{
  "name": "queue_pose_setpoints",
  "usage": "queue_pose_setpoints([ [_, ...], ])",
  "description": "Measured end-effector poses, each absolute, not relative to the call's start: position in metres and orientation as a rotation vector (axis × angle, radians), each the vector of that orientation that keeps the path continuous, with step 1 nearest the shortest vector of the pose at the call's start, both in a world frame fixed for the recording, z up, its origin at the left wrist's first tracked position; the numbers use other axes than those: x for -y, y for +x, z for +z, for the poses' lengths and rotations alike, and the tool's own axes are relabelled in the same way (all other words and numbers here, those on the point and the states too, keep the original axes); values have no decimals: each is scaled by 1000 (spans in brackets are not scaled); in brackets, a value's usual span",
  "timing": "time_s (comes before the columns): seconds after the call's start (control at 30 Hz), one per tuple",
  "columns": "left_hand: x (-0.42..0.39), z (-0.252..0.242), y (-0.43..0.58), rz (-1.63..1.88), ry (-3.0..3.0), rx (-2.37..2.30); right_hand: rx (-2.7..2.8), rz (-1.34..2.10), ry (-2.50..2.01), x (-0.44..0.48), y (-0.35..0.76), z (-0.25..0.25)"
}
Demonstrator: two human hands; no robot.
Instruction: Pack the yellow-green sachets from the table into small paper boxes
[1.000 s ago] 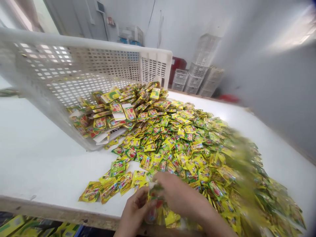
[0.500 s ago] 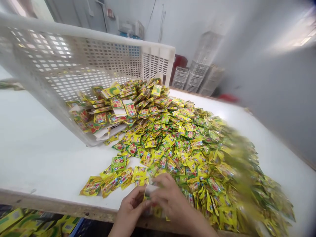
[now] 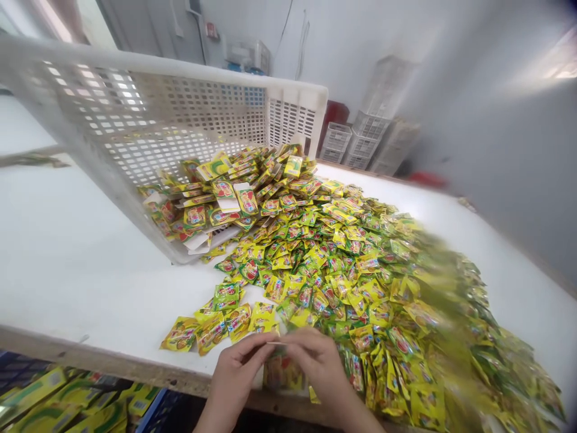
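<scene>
My left hand (image 3: 237, 373) and my right hand (image 3: 318, 364) meet at the table's near edge, fingertips pinched on a small box (image 3: 283, 374) with a thin pale edge on top; its printed front is blurred. Small yellow and green packets (image 3: 315, 252) lie in a wide heap just beyond and to the right of my hands. A few yellow packets (image 3: 180, 334) rest flat on the white table (image 3: 90, 264) to the left. Flat printed cartons (image 3: 195, 215) spill from a tipped white basket (image 3: 189, 72) onto the heap.
A blue crate (image 3: 153, 412) holding yellow cartons (image 3: 72, 403) stands below the table edge at lower left. White crates (image 3: 336, 138) are stacked near the back wall, beside a red object (image 3: 336, 112). A blurred yellow-green shape crosses the heap at right.
My hands have drawn level, and their fingertips now meet along the box's top edge, where a white flap showed between them before. The whole view has shifted slightly, with things appearing farther right.
</scene>
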State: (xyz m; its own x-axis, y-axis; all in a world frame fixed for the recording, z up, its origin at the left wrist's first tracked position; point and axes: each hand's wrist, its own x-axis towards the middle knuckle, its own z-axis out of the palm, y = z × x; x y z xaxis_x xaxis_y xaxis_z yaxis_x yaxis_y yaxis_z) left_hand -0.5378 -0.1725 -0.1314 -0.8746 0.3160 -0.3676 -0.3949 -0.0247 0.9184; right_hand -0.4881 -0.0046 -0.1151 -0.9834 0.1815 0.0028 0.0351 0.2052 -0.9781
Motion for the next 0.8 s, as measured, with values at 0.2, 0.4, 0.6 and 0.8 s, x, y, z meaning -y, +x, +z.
queue_pose_setpoints([
  [0.2,172,-138,-542,1947,-17,-1892,2269,2065,-463,9,-492,-126],
  [0.4,173,-141,-551,1859,354,-2052,2296,1777,-250,10,-488,-123],
  [0.6,186,-150,-544,1789,525,-2020,2445,1528,51,7,-465,-130],
  [0.8,173,-142,-533,1873,527,-1886,2673,1350,240,-3,-461,-122],
])
